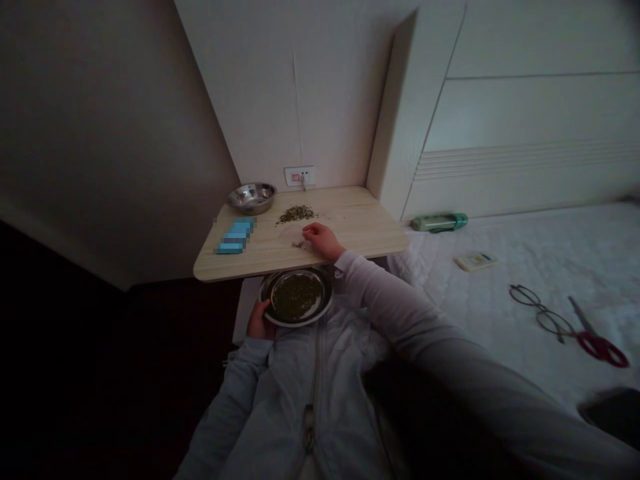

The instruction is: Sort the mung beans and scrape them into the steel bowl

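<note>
On the tabletop (345, 200), the small pile (299, 245) is lying just left of the nearer right hand (324, 241), which is pinching narrowly on something indiscernible, while the left hand (260, 321) is gripping the bowl (325, 285) closer in.

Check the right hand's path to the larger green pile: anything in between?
Nothing visible stands between the right hand and the larger green pile; the small green cluster lies on the near side, off that line.

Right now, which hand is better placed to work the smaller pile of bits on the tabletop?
Probably the right hand: its fingers are beside the smaller pile on the tabletop, while the left hand is busy holding a metal bowl.
</note>
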`<state>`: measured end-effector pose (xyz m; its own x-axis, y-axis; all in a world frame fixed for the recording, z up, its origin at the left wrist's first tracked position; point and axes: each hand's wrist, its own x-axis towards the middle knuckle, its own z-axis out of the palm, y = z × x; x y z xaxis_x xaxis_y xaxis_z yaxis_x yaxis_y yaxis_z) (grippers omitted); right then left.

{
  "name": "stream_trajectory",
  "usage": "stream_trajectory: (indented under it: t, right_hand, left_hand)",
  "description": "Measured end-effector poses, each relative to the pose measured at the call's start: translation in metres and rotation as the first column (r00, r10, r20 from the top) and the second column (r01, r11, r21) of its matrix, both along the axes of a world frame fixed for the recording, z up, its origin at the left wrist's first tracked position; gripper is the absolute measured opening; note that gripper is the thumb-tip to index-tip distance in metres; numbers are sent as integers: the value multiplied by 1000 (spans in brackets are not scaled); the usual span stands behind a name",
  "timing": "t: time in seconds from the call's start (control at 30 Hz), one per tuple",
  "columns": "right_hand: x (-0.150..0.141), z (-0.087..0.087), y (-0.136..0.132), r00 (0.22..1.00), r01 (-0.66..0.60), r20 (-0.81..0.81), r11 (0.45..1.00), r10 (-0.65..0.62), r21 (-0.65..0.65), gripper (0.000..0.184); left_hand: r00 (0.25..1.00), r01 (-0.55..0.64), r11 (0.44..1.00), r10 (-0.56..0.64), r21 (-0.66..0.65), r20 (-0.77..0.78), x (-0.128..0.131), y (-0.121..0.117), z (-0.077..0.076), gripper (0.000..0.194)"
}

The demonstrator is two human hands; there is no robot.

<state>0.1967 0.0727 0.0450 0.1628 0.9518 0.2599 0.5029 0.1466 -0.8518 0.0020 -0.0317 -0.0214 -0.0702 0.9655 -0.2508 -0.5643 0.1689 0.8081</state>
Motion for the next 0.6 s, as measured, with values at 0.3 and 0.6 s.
stream_trajectory:
  t: [0.3,0.6]
  right_hand:
    - [44,-6,-4,987,55,-153,996,-43,74,16]
    - [39,-3,-13,998,-22,-66,1000,22,4,14]
  left_hand:
    - [986,151,973,-135,-174,99,16,-1,21,8]
    - [970,241,940,-227,-243,84,26,-3,28,6]
